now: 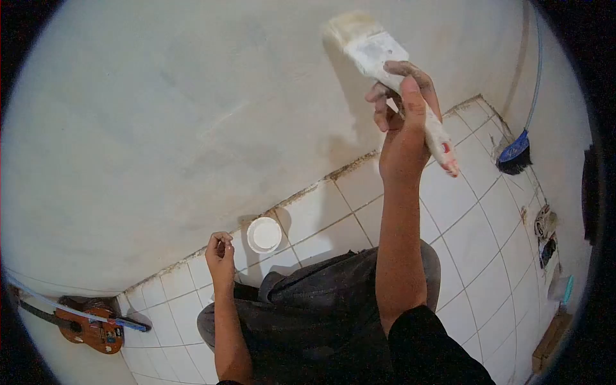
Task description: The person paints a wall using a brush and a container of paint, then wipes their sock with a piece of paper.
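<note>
My right hand [410,106] is raised at the wall, closed round the handle of a wide paintbrush [375,54]. Pale paint coats the brush, and its bristles point up and left at the wall. The handle's reddish end sticks out below my wrist. Over my left knee, my left hand [221,256] has its fingers curled in, with nothing visible in them. Just right of that hand, a round white tub [264,235] stands on the floor close to the wall. White stuff shows inside the tub.
A grey-white wall [160,128] fills the upper left, meeting the white tiled floor [462,256] along a dirty edge. A guitar [93,327] and a blue-handled broom [131,323] lean at lower left. Another blue broom [514,154] stands right, with a wooden block [550,343] below.
</note>
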A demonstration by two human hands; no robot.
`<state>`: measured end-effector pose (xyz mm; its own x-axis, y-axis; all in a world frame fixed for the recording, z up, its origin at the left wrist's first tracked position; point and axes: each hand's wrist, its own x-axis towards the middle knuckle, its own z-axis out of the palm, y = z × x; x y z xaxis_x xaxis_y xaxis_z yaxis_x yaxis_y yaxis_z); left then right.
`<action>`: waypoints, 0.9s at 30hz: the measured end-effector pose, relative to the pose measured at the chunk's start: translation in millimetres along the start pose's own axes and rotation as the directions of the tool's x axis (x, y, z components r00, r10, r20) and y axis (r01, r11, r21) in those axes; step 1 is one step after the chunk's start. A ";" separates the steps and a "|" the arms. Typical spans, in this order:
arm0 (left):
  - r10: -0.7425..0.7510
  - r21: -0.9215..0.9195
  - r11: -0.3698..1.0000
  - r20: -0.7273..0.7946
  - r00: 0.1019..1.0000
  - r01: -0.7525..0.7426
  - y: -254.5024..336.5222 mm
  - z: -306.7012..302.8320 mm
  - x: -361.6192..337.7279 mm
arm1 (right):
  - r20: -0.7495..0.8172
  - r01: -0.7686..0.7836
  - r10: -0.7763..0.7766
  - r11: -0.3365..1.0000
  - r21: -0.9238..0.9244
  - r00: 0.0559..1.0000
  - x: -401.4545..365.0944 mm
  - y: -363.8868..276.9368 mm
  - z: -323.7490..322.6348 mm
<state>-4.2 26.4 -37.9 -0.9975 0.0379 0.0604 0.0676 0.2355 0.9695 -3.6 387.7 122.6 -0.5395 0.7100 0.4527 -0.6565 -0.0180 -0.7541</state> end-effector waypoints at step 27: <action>0.032 0.037 0.999 -0.020 0.999 -0.031 -0.1 -0.4 -0.3 | 0.300 -0.125 0.200 0.960 -0.251 0.933 -15.1 14.8 11.9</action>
<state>-3.9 25.9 -37.8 -0.9951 0.0255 0.0960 0.0993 0.2698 0.9578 -11.4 368.3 110.2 -0.7925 0.4471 0.4147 -0.4309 0.0707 -0.8996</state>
